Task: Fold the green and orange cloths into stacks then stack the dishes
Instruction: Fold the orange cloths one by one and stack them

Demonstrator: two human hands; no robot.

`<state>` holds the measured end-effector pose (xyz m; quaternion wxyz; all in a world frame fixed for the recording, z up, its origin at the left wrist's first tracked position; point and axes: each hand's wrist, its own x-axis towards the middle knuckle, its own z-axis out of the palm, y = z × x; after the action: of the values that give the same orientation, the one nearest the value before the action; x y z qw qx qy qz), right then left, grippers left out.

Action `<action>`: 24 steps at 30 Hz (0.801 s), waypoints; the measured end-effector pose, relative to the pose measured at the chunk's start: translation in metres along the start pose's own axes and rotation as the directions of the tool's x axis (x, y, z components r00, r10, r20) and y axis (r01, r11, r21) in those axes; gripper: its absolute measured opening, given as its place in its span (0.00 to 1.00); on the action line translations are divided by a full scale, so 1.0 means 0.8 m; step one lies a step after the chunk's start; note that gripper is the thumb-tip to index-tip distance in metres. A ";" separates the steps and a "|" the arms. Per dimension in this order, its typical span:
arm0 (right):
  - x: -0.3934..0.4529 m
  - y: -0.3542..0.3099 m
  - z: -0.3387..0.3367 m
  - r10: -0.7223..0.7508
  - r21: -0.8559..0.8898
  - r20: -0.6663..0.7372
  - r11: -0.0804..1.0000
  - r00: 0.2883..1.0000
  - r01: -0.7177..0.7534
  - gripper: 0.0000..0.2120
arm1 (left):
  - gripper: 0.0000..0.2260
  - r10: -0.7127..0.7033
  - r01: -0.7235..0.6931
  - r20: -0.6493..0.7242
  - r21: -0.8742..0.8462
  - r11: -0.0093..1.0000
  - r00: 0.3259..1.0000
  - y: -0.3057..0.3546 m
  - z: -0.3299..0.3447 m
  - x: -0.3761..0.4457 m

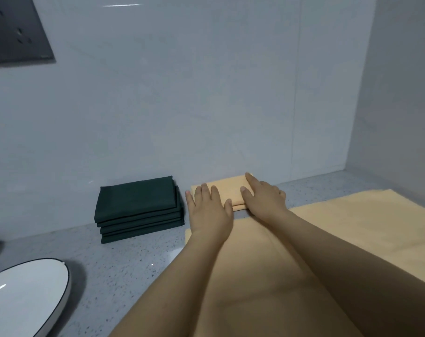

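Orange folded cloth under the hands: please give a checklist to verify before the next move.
1. Both hands flat on the folded orange cloth, left hand and right hand: ok.
2. Its edges line up: cannot tell, hands cover them.
3. It sits beside, apart from, the green stack: ok.
4. Green stack is tidy: ok.
5. Unfolded orange cloth lies waiting: ok.
6. Dishes stacked: not ok, only one white plate shows.

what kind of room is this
Probably a kitchen: a speckled grey countertop meets a tiled wall, a white dish sits at the left, and a dark wall panel hangs above.
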<state>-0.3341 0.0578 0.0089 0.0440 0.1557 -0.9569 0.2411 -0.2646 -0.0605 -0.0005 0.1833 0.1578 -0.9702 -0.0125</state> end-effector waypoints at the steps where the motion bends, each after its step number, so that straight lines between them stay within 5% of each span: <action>1: -0.003 0.000 0.001 -0.013 -0.025 -0.031 1.000 0.999 0.012 0.25 | 0.26 0.010 -0.010 -0.003 -0.018 1.000 1.000 0.001 -0.001 -0.002; 19: -0.117 0.007 -0.043 -0.184 -0.090 -0.062 0.980 0.981 0.178 0.23 | 0.27 0.082 -0.078 0.049 -0.086 0.993 0.995 0.028 -0.062 -0.080; 24: -0.198 0.014 -0.054 -0.207 -0.109 -0.015 0.973 0.978 0.204 0.22 | 0.43 0.120 -0.097 0.111 -0.192 0.976 0.986 0.037 -0.075 -0.165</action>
<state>-0.1869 0.1315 0.0166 0.0894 0.2481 -0.9465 0.1857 -0.1351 0.0108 0.0116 0.1379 0.0855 -0.9814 -0.1028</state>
